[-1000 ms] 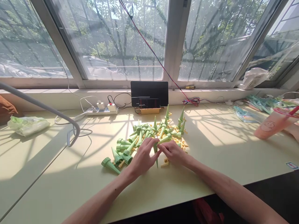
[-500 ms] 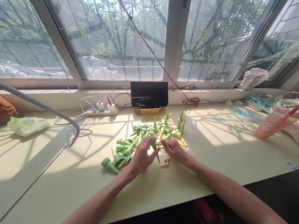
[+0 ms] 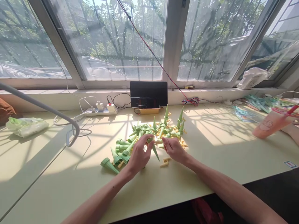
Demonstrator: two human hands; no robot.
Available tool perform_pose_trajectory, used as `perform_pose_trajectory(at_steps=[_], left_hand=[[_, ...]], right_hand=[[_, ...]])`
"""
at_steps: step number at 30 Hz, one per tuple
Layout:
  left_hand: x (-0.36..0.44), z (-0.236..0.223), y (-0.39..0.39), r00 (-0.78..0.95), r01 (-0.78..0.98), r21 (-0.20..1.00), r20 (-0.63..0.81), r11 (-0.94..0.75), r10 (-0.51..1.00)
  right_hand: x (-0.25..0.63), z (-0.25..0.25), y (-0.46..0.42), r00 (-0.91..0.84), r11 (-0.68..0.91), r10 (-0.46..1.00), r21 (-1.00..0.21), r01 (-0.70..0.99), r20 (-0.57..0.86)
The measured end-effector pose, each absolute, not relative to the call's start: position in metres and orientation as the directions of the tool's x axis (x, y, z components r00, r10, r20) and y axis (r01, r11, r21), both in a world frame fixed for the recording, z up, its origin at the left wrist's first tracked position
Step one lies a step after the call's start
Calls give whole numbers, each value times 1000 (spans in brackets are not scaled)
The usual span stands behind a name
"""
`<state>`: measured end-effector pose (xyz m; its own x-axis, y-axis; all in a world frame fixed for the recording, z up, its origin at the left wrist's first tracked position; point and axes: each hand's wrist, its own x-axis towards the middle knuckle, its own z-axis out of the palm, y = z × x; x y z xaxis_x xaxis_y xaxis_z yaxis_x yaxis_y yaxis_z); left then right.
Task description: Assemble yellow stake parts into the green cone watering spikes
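Observation:
My left hand (image 3: 140, 153) is closed around the wide top of a green plastic plant-watering spike (image 3: 155, 153), whose point slants down and to the right. Just across from it, my right hand (image 3: 174, 150) is pinched shut, its fingertips level with the spike's top and a small gap away. Whatever those fingers hold is hidden. Behind both hands spreads a pile of similar green spikes (image 3: 127, 150), some standing on their caps. Small yellow plastic valve pieces (image 3: 165, 162) lie in front of my right hand, and more show among the spikes.
A tablet (image 3: 149, 90) and a phone (image 3: 149, 103) stand behind the pile. At left are a power strip (image 3: 101, 111), a grey curved tube (image 3: 46, 109) and a green plastic bag (image 3: 26, 126). A pink drink cup (image 3: 268, 124) tilts at right, with part of another person's arm beside it.
My left hand has shifted slightly left with the spike, widening the gap to my right hand. The spike leans more. My right hand has barely moved.

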<state>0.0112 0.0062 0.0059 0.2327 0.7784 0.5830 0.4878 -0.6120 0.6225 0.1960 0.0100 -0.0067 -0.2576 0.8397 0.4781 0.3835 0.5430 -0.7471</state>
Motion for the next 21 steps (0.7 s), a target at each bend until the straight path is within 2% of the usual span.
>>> perform_pose_trajectory(at_steps=[11, 21], left_hand=[[13, 9, 7, 124, 309, 824, 460, -474, 879], [11, 9, 7, 127, 341, 834, 417, -434, 900]], right_hand=[[197, -3, 11, -311, 588, 809, -688, 425, 499], [198, -2, 11, -376, 641, 767, -629, 440, 519]])
